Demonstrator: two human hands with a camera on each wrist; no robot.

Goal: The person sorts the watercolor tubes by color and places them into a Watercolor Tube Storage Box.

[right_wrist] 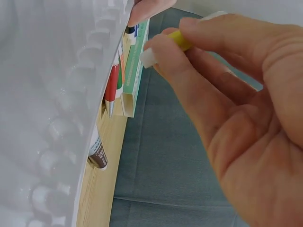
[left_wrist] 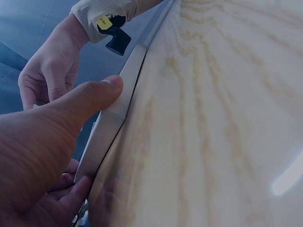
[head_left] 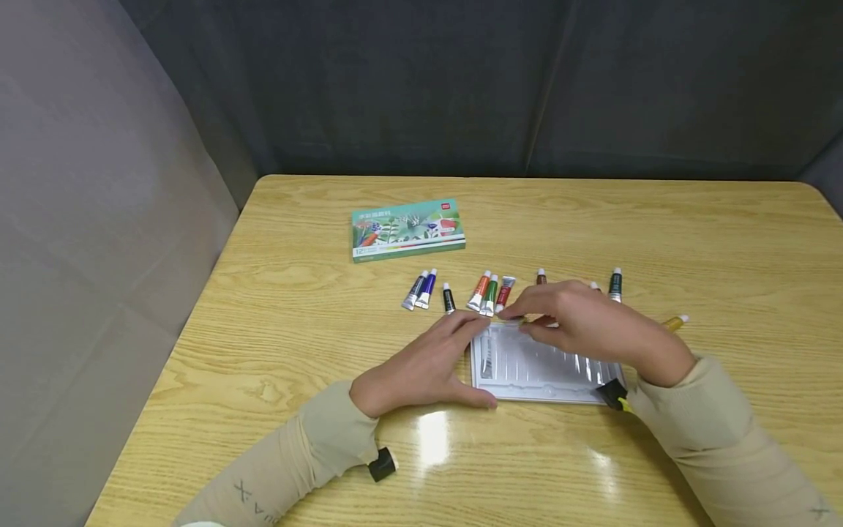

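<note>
My left hand point(head_left: 428, 362) grips the left end of a white plastic tray point(head_left: 546, 396), thumb at the near edge and fingers at the far corner. In the left wrist view the thumb lies along the wall of the tray point(left_wrist: 111, 125). Over the tray's far edge, my right hand point(head_left: 586, 322) pinches a small yellow paint tube point(right_wrist: 180, 40) with a white cap, clearest in the right wrist view. One paint tube point(head_left: 486, 359) lies in the leftmost slot of the tray. Past the far edge are an orange tube point(head_left: 480, 289), a green tube point(head_left: 490, 293) and a red tube point(head_left: 505, 291).
A green paint box point(head_left: 408, 230) lies farther back on the wooden table. Two blue tubes point(head_left: 419, 290) and a black tube point(head_left: 449, 298) lie left of the orange one. Beyond the right hand are a brown tube point(head_left: 541, 277), a dark green tube point(head_left: 615, 284) and an ochre tube point(head_left: 675, 323).
</note>
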